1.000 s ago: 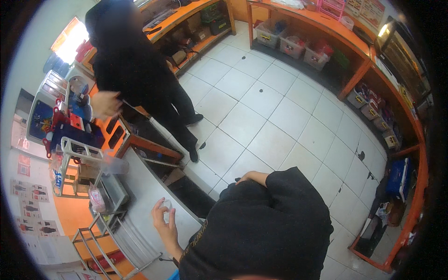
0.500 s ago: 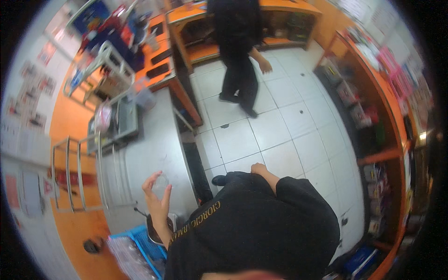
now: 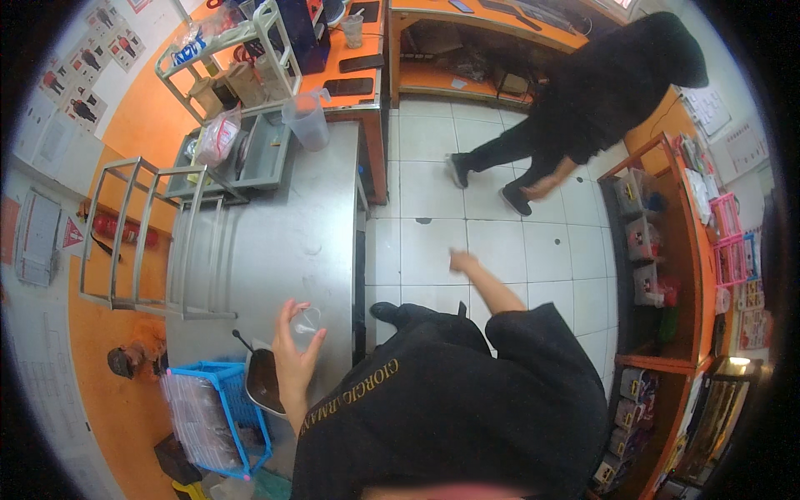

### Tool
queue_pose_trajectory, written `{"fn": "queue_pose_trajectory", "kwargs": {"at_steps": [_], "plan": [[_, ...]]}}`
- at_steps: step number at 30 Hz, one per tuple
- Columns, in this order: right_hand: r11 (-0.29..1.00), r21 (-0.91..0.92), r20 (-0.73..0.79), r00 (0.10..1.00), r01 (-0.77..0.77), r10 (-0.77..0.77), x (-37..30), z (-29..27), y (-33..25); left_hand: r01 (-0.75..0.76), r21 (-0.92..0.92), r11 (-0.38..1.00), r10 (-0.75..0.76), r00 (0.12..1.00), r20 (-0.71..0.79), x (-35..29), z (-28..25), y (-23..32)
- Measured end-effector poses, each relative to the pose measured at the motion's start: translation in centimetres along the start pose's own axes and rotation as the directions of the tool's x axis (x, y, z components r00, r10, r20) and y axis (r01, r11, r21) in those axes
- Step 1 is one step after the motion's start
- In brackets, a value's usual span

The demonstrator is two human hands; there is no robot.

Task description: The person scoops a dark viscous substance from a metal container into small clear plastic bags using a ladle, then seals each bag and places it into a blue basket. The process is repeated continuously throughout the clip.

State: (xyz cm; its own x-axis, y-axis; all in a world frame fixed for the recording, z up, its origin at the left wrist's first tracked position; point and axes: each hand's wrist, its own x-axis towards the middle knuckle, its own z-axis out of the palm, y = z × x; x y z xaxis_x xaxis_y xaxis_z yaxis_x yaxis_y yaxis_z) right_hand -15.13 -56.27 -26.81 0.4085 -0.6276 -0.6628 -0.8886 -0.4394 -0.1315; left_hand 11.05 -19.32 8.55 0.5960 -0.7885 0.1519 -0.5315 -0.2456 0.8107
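**Clear cup (image 3: 307, 325) in a light pinch nr right edge of steel counter (image 3: 275, 242)**

L hand (image 3: 293, 358) has the cup, thumb one side, fingers the other, spread abt as wide as the cup itself. It's up over the steel, just inside the counter's right edge. R hand (image 3: 462, 262) is out over the floor tiles (image 3: 433, 258), loosely curled; can't tell if anything's in it.

Risks: cup looks thin, prob. light plastic. Squeeze too hard & it could buckle; too loose & it slips, and w/ the edge that close it could end up on the floor. L forearm runs right beside the brown-filled container (image 3: 267, 408) at the counter's near end, so a careless elbow could shove that. Co-worker (image 3: 600, 92) is well apart, so low bump risk imo.

Hard to see: whether the cup's got anything in it, or how high it is above the steel. Forearm may cover the container's right side; can't ID the brown stuff. Blue basket (image 3: 240, 398) by the near left corner: contents unclear. Co-worker's hand's blurred.
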Motion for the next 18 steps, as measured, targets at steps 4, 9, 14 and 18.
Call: {"fn": "queue_pose_trajectory", "kwargs": {"at_steps": [4, 9, 14, 18], "plan": [[0.991, 0.119, -0.446, 0.889, -0.058, 0.106, 6.9, -20.0, -1.2, -0.050, 0.057, 0.997, 0.049, 0.999, 0.016, 1.6, -0.3, 0.6], [0.893, 0.450, -0.560, 0.768, -0.032, 0.309, 3.2, -38.8, -4.3, -0.077, 0.087, 0.993, 0.073, 0.996, 0.044, 3.0, -0.2, 1.4], [0.894, 0.366, -0.581, 0.687, -0.259, 0.437, 2.6, -41.6, -4.1, -0.156, 0.105, 0.982, 0.151, 0.987, 0.055, 3.5, -0.7, 1.7], [0.883, 0.307, -0.500, 0.730, -0.355, 0.467, 4.5, -39.9, -2.3, -0.149, 0.102, 0.984, 0.146, 0.989, 0.039, 3.6, -1.1, 1.6]]}}
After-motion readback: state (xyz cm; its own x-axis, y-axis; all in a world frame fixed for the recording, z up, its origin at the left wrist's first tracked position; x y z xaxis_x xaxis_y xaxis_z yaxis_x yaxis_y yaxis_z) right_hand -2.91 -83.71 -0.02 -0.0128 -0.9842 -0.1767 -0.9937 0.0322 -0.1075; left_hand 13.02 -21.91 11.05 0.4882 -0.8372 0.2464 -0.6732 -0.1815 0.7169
